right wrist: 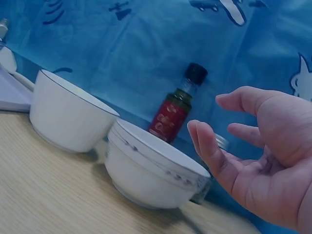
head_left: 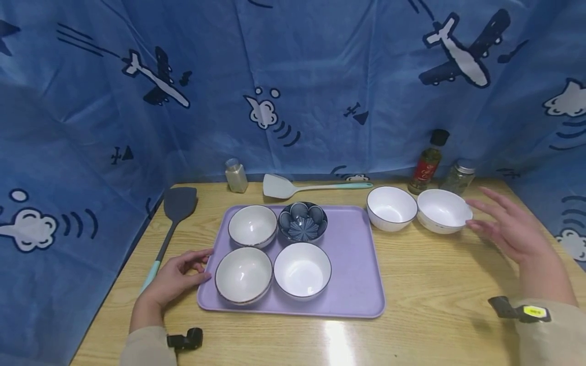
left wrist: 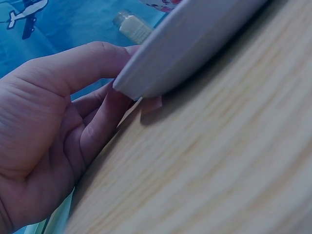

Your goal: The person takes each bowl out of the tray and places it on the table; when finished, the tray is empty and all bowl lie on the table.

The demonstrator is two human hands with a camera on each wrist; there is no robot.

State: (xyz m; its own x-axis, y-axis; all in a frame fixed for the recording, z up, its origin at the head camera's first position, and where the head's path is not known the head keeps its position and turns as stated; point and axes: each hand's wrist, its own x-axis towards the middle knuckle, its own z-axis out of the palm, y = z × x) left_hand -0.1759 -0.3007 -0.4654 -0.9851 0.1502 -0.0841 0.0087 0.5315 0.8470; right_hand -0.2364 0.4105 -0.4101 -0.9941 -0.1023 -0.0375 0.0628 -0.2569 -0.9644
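Note:
My left hand (head_left: pixel 176 274) pinches the left edge of a lilac tray (head_left: pixel 352 284). In the left wrist view the hand (left wrist: pixel 63 117) has fingers above and below the tray's rim (left wrist: pixel 161 58). On the tray stand two cream bowls (head_left: pixel 253 226) (head_left: pixel 243 275), a white bowl (head_left: pixel 302 270) and a dark blue patterned bowl (head_left: pixel 302 222). Right of the tray are a white bowl (head_left: pixel 391 208) and a white bowl with a floral band (head_left: pixel 444 211). My right hand (head_left: pixel 513 229) is beside the floral bowl, fingers spread; in the right wrist view the hand (right wrist: pixel 263 151) holds nothing.
Behind the floral bowl stand a red-labelled bottle (head_left: pixel 426 165) and a glass jar (head_left: pixel 459 176). A white spatula (head_left: pixel 279 187) lies behind the tray near a small shaker (head_left: pixel 236 176). A dark turner (head_left: pixel 179 203) lies at left. A blue curtain (head_left: pixel 311 76) backs the table.

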